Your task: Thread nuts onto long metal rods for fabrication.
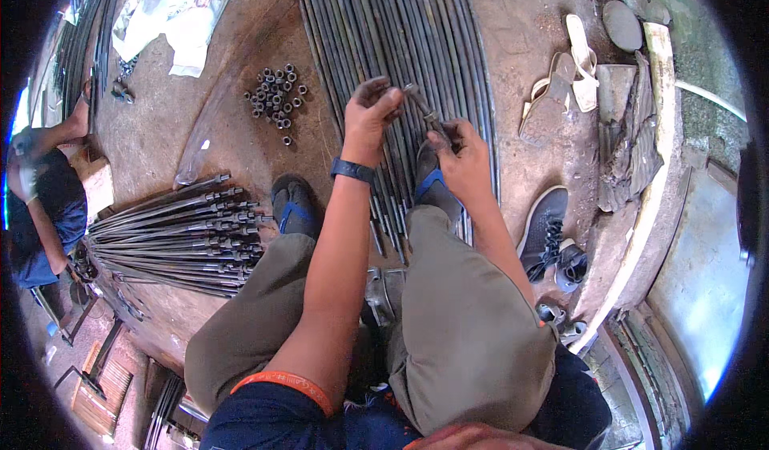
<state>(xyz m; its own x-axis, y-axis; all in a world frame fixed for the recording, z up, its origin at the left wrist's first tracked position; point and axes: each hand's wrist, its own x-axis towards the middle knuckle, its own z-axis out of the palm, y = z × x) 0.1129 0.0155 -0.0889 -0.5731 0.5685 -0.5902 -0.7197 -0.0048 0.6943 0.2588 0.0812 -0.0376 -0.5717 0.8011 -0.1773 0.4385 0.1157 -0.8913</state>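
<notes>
My right hand (463, 160) is closed around a dark metal rod (423, 107), which tilts up and to the left out of its grip. A nut (432, 119) appears to sit on this rod just above my fingers. Beside the rod's upper end is my left hand (373, 113), its fingers loosely curled and the thumb apart from them; I see nothing in it. Under both hands runs a wide row of long dark rods (392, 25) on the floor. Left of them lies a loose pile of hex nuts (276, 93).
A fanned bundle of rods with nuts on their ends (188, 238) lies at left, near another person (48, 201). A white sack (180, 17) is at the far left. Sandals (553, 89), a dark shoe (545, 230) and weathered wood pieces (629, 141) are on the right.
</notes>
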